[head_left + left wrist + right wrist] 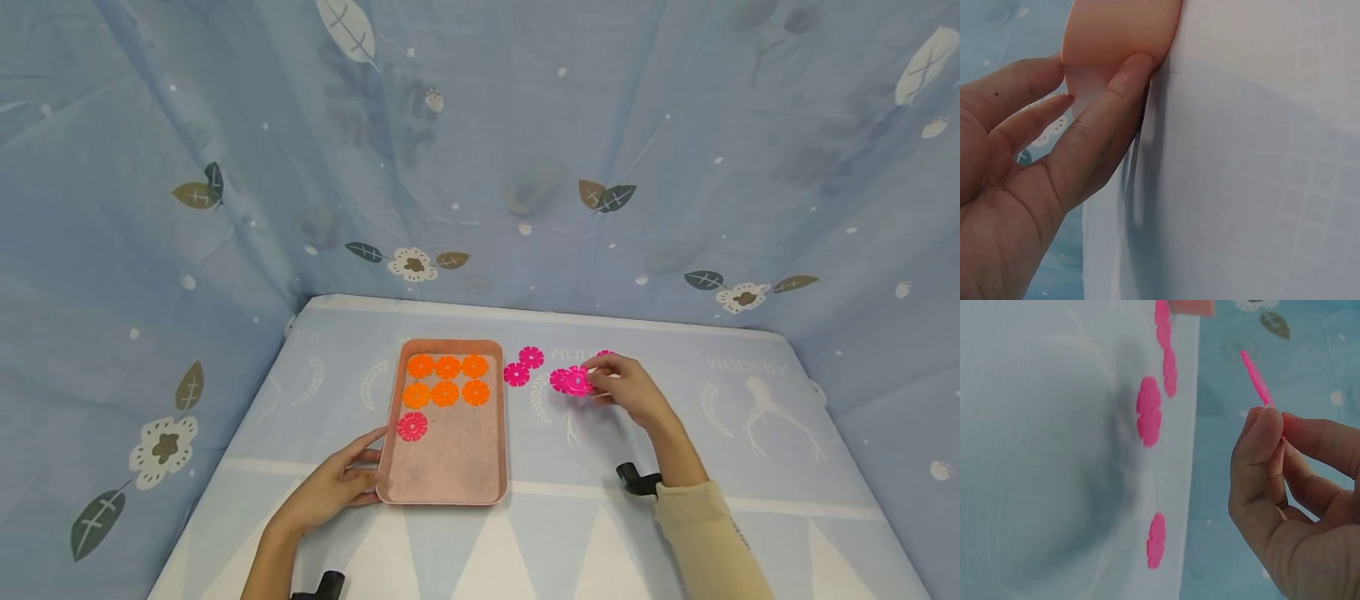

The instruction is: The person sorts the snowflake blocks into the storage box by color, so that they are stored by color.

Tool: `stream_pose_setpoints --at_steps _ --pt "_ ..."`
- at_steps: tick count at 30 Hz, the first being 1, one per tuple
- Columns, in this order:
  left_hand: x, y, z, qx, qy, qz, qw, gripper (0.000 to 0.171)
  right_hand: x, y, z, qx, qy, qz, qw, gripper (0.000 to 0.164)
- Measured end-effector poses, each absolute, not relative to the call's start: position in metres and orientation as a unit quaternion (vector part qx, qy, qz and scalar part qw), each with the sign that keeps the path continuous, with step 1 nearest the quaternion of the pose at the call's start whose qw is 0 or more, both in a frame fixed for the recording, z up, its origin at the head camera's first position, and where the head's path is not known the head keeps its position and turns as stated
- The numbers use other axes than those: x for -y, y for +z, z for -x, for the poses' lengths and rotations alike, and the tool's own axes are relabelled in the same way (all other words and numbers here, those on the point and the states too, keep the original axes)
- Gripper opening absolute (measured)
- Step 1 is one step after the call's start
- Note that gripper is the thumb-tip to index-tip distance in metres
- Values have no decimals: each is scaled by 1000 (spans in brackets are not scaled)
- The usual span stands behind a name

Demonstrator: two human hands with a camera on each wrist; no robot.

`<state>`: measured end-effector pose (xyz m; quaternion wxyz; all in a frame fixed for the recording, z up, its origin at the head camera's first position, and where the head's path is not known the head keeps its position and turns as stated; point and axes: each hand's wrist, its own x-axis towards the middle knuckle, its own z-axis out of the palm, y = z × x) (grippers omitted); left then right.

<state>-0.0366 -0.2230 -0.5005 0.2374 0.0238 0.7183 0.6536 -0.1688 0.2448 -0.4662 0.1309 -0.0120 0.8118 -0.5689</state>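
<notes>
The fingers and thumb of my left hand (333,483) touch the left side of a pinkish-orange tray (450,467) near its front corner. In the left wrist view, the left thumb lies against the tray's outer wall (1122,31). My right hand (626,387) pinches a pink flower-shaped snowflake disc (578,381) by its edge, above the table. This held disc (1255,376) appears edge-on in the right wrist view. Inside the tray, several orange snowflake discs (445,393) form two rows at the far end, with one pink disc (412,426) below them at the left.
Two pink discs (531,357) lie on the table just right of the tray. Another pink disc (558,381) is partly behind the held one, and one more (606,354) shows beyond the right hand. A patterned blue cloth (480,167) hangs around the table (750,475).
</notes>
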Motion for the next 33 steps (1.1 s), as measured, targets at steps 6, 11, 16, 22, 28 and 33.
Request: stream_pose_setpoints --at_steps 6,11,16,22,28,33 --pt "222 -499 37 -722 650 -23 237 67 -229 -460 165 -807 -574 40 136 25" --pt "223 -499 36 -721 651 -22 237 67 -212 -451 164 -798 -581 48 153 25" --pt "224 -498 35 -723 650 -21 235 66 -190 -445 167 -796 -582 60 158 24" --pt "223 -498 35 -724 649 -16 233 67 -160 -445 173 -784 -592 84 167 20" --pt "223 -498 35 -720 653 -24 236 67 -125 -438 176 -761 -613 108 181 19" --pt "222 -499 35 -715 656 -33 240 67 -98 -436 177 -746 -626 112 197 20"
